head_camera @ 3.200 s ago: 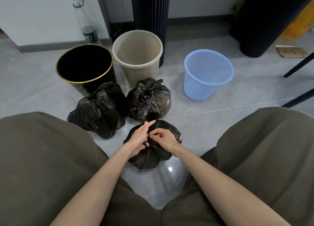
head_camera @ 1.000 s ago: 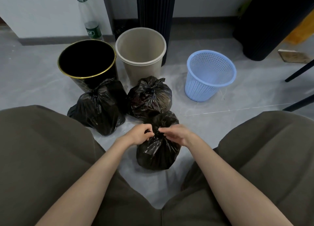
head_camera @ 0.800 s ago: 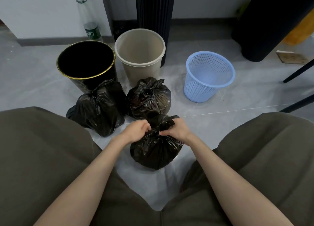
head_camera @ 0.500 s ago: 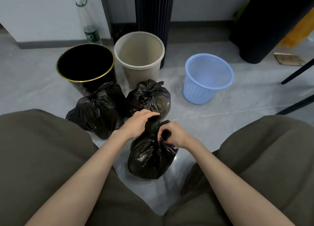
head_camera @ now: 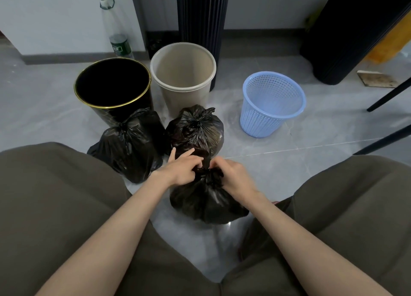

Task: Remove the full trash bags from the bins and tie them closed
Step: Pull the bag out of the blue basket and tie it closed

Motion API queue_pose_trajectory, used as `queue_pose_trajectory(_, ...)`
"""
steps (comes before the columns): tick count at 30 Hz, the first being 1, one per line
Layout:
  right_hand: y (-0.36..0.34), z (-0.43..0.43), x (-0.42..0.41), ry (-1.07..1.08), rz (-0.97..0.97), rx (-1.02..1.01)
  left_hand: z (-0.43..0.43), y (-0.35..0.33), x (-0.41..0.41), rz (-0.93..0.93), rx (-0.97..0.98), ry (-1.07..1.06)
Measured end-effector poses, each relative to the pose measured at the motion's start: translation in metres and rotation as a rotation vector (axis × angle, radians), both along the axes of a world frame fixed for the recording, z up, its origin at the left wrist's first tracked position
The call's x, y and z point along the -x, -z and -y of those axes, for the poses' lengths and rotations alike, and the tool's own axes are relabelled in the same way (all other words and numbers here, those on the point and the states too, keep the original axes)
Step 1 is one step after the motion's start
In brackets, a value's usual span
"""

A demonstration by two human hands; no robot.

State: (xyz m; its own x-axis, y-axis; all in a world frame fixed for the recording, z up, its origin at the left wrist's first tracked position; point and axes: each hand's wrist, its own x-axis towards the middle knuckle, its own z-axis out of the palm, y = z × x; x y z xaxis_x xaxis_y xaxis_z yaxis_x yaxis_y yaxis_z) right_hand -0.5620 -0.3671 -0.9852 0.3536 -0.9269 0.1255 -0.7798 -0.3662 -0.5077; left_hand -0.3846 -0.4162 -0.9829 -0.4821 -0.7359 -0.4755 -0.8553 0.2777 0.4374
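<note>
Two bags point(head_camera: 195, 128), three bins point(head_camera: 272, 104) behind held bag point(head_camera: 206, 200).

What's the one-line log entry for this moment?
phase: tying nearest bag | left-hand grip: holds its neck | right-hand grip: holds its neck | far-left bag: tied | middle bag: tied

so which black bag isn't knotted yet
The nearest bag: the left hand and right hand grip its gathered neck. The left bag and middle bag behind it have knotted tops.
</note>
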Motion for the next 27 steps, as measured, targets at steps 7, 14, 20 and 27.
queue_pose_trajectory(7, 0.001, 0.001, -0.001, 0.117, 0.257, 0.144, -0.010, -0.002, 0.003, -0.233, -0.059, -0.116)
queue_pose_trajectory(14, 0.003, 0.006, -0.003, 0.250, 0.378, 0.168, -0.011, -0.015, 0.004, -0.652, -0.422, -0.515)
queue_pose_trajectory(20, 0.007, 0.002, -0.009, 0.225, 0.399, 0.041, -0.008, -0.011, 0.006, -0.598, -0.179, -0.640)
queue_pose_trajectory(27, 0.008, 0.005, -0.006, 0.166, 0.381, -0.004, -0.018, 0.001, 0.004, -0.612, -0.195, -0.629)
